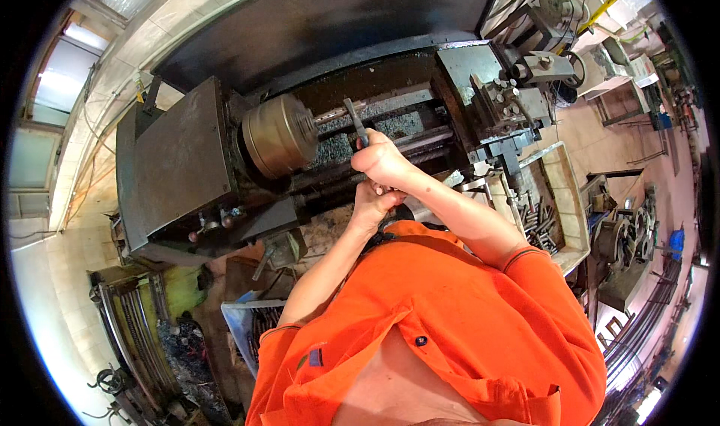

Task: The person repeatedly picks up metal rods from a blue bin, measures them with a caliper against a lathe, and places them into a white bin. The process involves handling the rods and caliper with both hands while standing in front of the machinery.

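Note:
My right hand (384, 160) is closed around a long, narrow dark metal tool (355, 123), whose flat end points up and away from me; its exact kind I cannot make out. Just below it, close to my body, my left hand (369, 207) is closed with its fingers curled. Whatever it holds, if anything, is hidden. Both hands are in front of the lathe bed (420, 142), to the right of the round, brass-coloured chuck (279, 136). Under the tool, metal chips (334, 148) lie in the bed.
The grey headstock (180, 171) fills the left. The carriage with its tool post (499, 100) and the tailstock (544, 67) stand right. Near my right elbow is a tray (574, 201) with metal pieces. Bar stock (135, 313) and a blue-white crate (240, 321) sit lower left.

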